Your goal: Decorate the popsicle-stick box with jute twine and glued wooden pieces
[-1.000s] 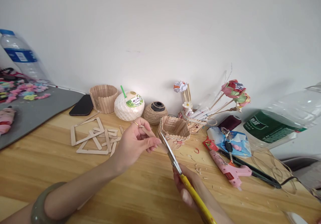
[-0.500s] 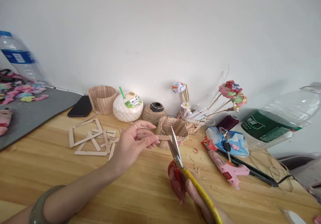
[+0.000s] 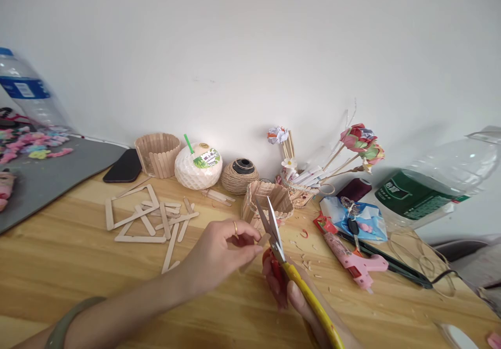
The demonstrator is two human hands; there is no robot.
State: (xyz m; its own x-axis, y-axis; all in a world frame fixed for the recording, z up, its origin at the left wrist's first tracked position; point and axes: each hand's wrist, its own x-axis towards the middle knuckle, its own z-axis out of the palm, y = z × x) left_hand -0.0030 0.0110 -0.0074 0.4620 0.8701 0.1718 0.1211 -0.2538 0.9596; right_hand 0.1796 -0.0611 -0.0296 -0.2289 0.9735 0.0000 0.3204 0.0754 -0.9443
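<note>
At the near middle of the wooden bench (image 3: 58, 265), my left hand (image 3: 219, 252) pinches a short piece of craft stick (image 3: 263, 240) between thumb and fingertips, a ring on one finger. My right hand (image 3: 291, 299), low at 5 o'clock, is closed around the yellow-and-red handles of a pair of scissors (image 3: 274, 234). The blades stand parted, pointing toward 12 o'clock, with the stick's end at their mouth; I cannot tell whether steel touches wood.

As I judge it, the trimming is well under way: small wood offcuts (image 3: 307, 263) litter the bench at 3 o'clock of the scissors, and the piece in hand looks not yet cut through. A little basket of sticks (image 3: 270, 200) sits just beyond the blades, looking largely built. At 9 o'clock lie loose sticks and glued stick frames (image 3: 135, 218), apparently waiting. A pink glue gun (image 3: 354, 263) rests at 3 o'clock, untouched.

Writing is scarce. A white coconut drink (image 3: 198, 167) with a green straw carries a round label showing green leaves and Chinese characters too small to read. A clear bottle on its side (image 3: 434, 182) at 2 o'clock has a green label with white characters, also unreadable. An upright bottle (image 3: 23, 93) at 10 o'clock bears a blue label, its text blurred. A twine spool (image 3: 239, 176) stands unmarked.
</note>
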